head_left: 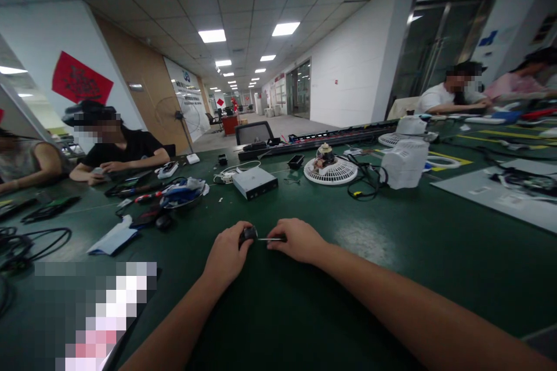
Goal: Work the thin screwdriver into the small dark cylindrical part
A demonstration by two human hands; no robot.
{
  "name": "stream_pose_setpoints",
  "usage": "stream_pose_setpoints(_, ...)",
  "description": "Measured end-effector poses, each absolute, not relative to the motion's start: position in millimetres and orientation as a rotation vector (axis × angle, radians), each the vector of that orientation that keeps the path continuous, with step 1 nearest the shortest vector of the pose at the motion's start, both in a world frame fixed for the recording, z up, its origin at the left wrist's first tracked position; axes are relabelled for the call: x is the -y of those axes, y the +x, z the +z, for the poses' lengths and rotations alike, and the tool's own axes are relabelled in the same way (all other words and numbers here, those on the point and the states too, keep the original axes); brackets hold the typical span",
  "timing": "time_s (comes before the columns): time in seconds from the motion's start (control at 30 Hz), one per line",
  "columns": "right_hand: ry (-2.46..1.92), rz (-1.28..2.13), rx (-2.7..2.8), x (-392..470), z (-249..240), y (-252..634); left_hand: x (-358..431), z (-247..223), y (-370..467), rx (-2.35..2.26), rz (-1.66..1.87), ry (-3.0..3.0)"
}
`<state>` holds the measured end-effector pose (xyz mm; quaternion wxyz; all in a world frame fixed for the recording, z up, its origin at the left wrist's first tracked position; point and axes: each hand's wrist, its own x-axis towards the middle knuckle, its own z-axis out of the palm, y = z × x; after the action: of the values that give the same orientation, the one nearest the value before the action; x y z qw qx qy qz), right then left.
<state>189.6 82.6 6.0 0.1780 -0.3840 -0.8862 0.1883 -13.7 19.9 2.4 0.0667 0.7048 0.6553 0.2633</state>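
Observation:
My left hand [227, 249] is closed around a small black rounded object [249, 234], whose exact kind I cannot make out. Facing it, my right hand [300, 240] grips a screwdriver [270, 239] by its dark handle, mostly hidden in the fingers. The thin metal shaft points left, its tip close to the black object; whether they touch I cannot tell. Both hands are low over the green table [261, 313]. Just beyond them lies a silver and black disc drive [256, 183] with a white cable behind it.
A white fan grille with a motor [329, 169] and a white plastic housing [404, 163] stand behind to the right. A small black tray [296, 161] lies near. Leftward are a blue cloth bundle [180, 192], a folded paper [114, 236] and black cables [37, 243]. Several people sit around.

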Motion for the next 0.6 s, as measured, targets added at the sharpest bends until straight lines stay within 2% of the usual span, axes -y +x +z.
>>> stream_pose_setpoints(0.37, -0.689, 0.723, 2.201, -78.6, 11.1, 196.4, -12.4, 1.2, -1.0, -1.581, 1.007, 2.199)
stream_pose_setpoints(0.6, -0.911, 0.769, 2.126, -79.3, 6.2, 192.0, -8.3, 4.3, -0.4, -1.428, 1.079, 2.298)
